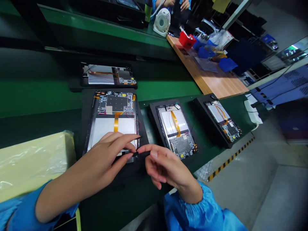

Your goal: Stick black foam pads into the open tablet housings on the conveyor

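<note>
An opened tablet (115,125) lies on a black foam pad in front of me, its circuit board, silver battery and orange flat cable exposed. Over its lower right corner, my left hand (112,150) pinches a small black strip (135,154) between thumb and fingers. My right hand (166,163) is at the strip's other side, the index fingertip against it and the thumb close to that finger. The other right fingers are curled. What the strip is exactly, and whether it joins the tablet, I cannot make out. My left hand hides the tablet's lower part.
More opened tablets lie around: one behind (108,75), one to the right (176,128), another farther right (222,118). A yellow plastic-wrapped block (33,160) sits at left. Beyond are a white fan (162,21), a red bin (186,40) and a co-worker's hands (184,4).
</note>
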The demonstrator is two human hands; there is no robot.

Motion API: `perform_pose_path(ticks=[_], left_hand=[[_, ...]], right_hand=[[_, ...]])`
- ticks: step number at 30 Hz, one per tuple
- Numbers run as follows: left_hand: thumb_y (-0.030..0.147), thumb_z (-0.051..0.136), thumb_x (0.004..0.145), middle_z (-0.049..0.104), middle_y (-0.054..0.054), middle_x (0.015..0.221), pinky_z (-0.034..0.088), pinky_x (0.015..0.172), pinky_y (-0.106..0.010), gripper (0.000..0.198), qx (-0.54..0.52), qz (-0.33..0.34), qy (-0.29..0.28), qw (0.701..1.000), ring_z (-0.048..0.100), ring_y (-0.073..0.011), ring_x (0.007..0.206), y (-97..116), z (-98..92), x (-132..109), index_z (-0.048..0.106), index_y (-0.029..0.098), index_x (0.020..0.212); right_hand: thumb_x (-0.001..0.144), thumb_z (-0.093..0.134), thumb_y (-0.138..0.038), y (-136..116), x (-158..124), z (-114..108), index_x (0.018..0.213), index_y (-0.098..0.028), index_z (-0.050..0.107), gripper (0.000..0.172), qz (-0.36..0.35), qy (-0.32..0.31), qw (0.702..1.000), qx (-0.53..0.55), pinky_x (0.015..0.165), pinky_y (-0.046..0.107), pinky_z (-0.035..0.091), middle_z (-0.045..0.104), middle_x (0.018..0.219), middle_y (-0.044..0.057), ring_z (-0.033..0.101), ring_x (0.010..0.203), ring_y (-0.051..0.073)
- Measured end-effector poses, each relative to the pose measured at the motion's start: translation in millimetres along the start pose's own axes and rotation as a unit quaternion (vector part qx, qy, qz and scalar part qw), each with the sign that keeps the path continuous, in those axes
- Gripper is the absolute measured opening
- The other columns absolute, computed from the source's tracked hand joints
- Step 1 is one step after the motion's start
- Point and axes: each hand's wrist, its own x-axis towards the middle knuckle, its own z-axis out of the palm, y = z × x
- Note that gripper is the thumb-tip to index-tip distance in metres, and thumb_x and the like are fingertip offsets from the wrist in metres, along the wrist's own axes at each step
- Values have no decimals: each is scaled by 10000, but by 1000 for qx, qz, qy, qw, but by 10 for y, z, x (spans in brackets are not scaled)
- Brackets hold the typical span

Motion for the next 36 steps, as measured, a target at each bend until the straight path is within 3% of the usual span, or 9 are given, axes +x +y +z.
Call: perform_pose_path(ticks=[3, 8, 16, 27, 36], left_hand=[[364, 521, 1081, 758, -8, 1048, 542, 900, -383, 328, 15, -1, 8, 1000, 690, -248, 1026, 31, 16, 4, 490, 351, 1407], [339, 490, 1085, 735, -7, 1014, 569, 897, -370, 301, 36, -8, 33, 999, 715, -229, 972, 81, 61, 5, 501, 339, 1386], [324, 461, 1080, 722, -49, 1084, 597, 826, -354, 278, 78, -14, 56, 995, 736, -236, 927, 124, 85, -8, 546, 289, 1342], [249, 414, 1100, 652, -44, 980, 523, 775, -332, 279, 164, 20, 97, 982, 690, -242, 891, 208, 190, -80, 484, 238, 1369], [226, 399, 1110, 604, -18, 851, 449, 669, -315, 143, 208, 15, 103, 973, 653, -232, 759, 267, 196, -89, 512, 234, 1197]], right_hand=[[982, 693, -537, 30, -7, 92, 1182, -166, 599, 432, -12, 39, 996, -73, 397, 139, 439, 559, 554, -120, 340, 356, 26], [996, 659, -434, 90, 23, 294, 1127, -183, 583, 293, -37, 162, 972, -165, 367, 130, 332, 546, 544, -124, 378, 365, 38], [1000, 571, -344, 176, 125, 447, 979, -201, 586, 146, -81, 248, 938, -229, 410, 172, 311, 532, 505, -118, 387, 351, 48], [987, 541, -290, 213, 168, 504, 950, -212, 575, 93, -122, 294, 887, -336, 473, 200, 355, 535, 519, -109, 438, 391, 77], [998, 515, -276, 220, 179, 513, 960, -208, 567, 94, -137, 294, 861, -391, 509, 215, 351, 546, 533, -87, 499, 462, 109]])
